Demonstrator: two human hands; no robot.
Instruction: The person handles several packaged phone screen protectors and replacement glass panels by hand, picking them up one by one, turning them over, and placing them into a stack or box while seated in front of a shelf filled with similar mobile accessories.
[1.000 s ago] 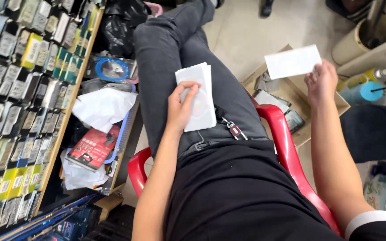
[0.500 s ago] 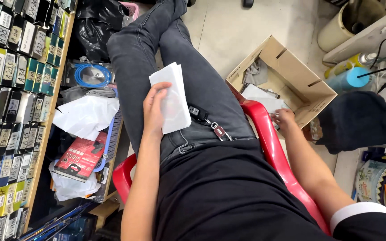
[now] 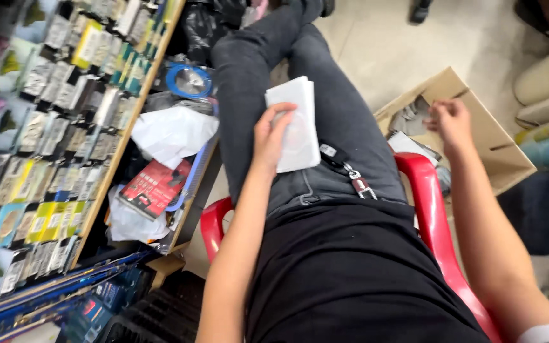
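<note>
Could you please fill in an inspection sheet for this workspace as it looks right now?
Surface: no table; dark-jeaned lap on a red plastic chair.
Job's things: white flat packet stack on the thigh.
Clutter: open brown cardboard box holding scraps; white plastic bags.
Grippers: left hand holds the stack; right hand empty above the box.
Cables: blue coil.
Surroundings: rack of small hanging packets; keys on the belt.

Glossy red plastic chair (image 3: 436, 209), matt grey denim jeans (image 3: 268, 70), matt brown cardboard box (image 3: 497, 136), smooth white paper stack (image 3: 295, 124), shiny metal clip (image 3: 358, 182) w/ keys.
</note>
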